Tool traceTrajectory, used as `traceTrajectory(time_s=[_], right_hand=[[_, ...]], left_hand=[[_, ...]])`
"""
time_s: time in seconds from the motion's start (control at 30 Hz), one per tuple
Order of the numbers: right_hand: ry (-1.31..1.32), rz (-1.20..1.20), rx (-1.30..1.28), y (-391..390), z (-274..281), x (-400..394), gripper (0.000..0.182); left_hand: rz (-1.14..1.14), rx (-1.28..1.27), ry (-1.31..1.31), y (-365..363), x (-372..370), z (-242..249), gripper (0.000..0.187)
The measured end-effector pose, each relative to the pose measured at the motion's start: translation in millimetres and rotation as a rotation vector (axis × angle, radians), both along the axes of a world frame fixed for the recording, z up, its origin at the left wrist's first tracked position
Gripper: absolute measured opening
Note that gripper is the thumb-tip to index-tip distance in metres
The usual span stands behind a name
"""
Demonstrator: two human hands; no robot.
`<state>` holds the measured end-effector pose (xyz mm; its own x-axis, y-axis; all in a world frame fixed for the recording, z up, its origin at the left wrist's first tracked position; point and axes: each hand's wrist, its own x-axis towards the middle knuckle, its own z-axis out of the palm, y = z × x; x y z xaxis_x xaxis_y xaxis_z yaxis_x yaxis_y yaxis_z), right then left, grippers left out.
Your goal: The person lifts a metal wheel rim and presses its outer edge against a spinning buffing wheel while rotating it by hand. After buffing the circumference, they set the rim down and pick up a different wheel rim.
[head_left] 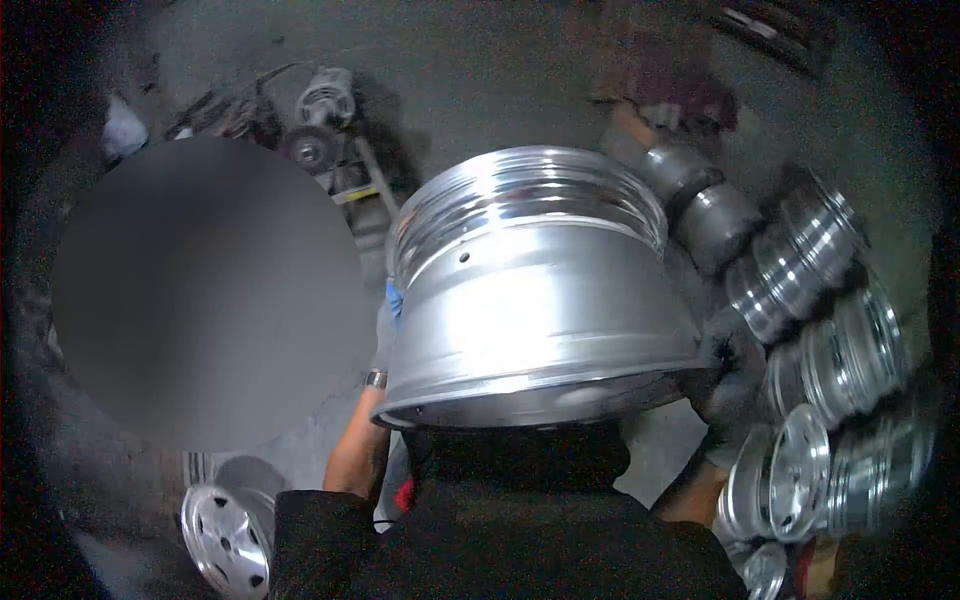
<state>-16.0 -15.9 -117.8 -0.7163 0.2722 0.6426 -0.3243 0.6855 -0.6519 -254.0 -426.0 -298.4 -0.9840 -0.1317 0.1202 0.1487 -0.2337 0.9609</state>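
Observation:
A large silver wheel rim (500,300) is held up in front of my chest, its polished lip away from me and a small round hole in its barrel. At its left side is my left hand (388,312), gloved, with a bit of blue showing and a watch (376,379) at the wrist. The rim hides most of those fingers. On the opposite side, my right hand (728,375) in a dark glove grips the lower right edge; it is dim and blurred. The rim is tilted, so its near opening faces down towards me.
Several stacked wheel rims (840,350) line the right side. Another rim (228,545) leans at the lower left. A motor with a round wheel (310,150) stands on a stand at the back. A blurred grey disc covers the left of the view.

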Motion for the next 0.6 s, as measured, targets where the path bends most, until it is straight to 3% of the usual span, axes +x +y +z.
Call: traceTrajectory(time_s=[0.2, 0.23, 0.3, 0.43, 0.5, 0.53, 0.6], right_hand=[[-0.016, 0.357, -0.267, -3, 9, -83, 0.027], [-0.019, 0.379, -0.271, -10, 16, -92, 0.027], [0.102, 0.439, -0.002, -31, 33, -108, 0.028], [0.085, 0.614, 0.09, -58, 37, -144, 0.027], [0.209, 0.932, 0.067, -70, 15, -172, 0.03], [0.2, 0.967, 0.065, -82, 18, -174, 0.03], [0.271, 0.874, 0.209, -107, 27, -167, 0.033]], left_hand=[[0.197, 0.029, -0.031, -60, 2, -1, 0.055], [0.22, 0.025, -0.03, -64, 14, 19, 0.055], [0.365, -0.161, 0.097, -66, 50, 88, 0.049], [0.585, -0.059, 0.076, -88, 82, 162, 0.049], [0.655, -0.452, 0.17, -124, 92, 178, 0.056], [0.686, -0.452, 0.152, -129, 100, 195, 0.056], [0.684, -0.856, 0.032, -130, 111, 229, 0.049]])
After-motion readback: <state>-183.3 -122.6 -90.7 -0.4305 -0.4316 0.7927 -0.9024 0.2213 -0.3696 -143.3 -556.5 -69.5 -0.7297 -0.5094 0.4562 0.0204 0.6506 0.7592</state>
